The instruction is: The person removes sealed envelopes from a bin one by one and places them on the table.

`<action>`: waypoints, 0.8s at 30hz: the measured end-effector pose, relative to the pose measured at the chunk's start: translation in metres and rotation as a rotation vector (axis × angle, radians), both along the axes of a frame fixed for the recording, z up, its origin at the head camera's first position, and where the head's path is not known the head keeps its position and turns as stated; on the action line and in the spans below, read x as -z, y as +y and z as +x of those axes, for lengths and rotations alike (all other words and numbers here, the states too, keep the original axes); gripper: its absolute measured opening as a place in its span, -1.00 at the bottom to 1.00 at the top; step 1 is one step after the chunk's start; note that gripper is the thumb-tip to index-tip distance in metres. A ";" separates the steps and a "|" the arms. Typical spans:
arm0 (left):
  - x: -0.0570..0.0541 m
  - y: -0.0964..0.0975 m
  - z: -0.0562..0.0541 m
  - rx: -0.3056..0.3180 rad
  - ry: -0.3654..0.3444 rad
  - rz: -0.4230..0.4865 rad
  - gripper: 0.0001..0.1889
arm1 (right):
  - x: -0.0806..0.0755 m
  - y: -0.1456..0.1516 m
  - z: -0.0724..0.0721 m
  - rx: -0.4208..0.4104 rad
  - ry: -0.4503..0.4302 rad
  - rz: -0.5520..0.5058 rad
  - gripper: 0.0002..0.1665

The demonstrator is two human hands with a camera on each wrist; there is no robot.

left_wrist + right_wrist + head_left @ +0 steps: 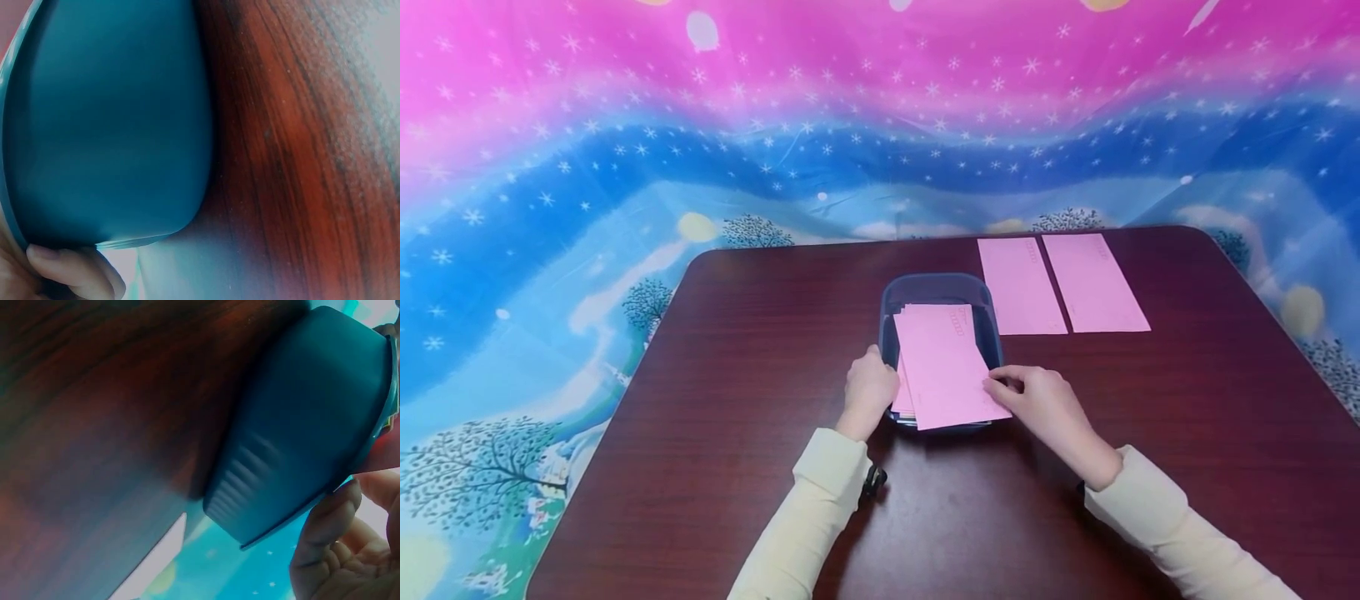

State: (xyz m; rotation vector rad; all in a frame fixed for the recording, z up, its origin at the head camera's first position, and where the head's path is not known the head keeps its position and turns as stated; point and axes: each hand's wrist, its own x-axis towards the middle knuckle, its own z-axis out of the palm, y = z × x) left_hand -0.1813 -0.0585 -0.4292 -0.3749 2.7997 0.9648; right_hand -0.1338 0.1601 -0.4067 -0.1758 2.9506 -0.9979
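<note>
A dark blue-grey plastic basket [936, 287] sits on the table, with a stack of pink envelopes in it. The top pink envelope [943, 367] lies askew, its near right corner reaching past the rim. At the basket's left side, my left hand [871, 385] grips the rim; its curled fingers [78, 272] show under the edge in the left wrist view. My right hand [1048, 404] pinches the right edge of the top envelope between thumb and forefinger. The right wrist view has this hand beside the basket's outer wall [300, 425]. Other items under the envelopes are mostly hidden.
Two more pink envelopes [1022, 287] lie side by side on the dark red-brown wooden table [760, 333], right of the basket near the far edge. A patterned pink and blue cloth [850, 150] hangs behind the table.
</note>
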 end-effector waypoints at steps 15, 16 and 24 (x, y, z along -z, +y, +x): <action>-0.001 0.000 -0.001 0.011 0.015 -0.005 -0.68 | -0.005 -0.021 0.014 -0.008 0.067 0.315 -0.41; -0.001 0.000 -0.001 0.013 0.017 -0.009 -0.68 | -0.005 -0.021 0.014 -0.010 0.062 0.309 -0.42; -0.002 0.001 0.001 0.015 0.024 -0.031 -0.66 | -0.009 -0.018 0.012 0.018 -0.130 0.096 -0.51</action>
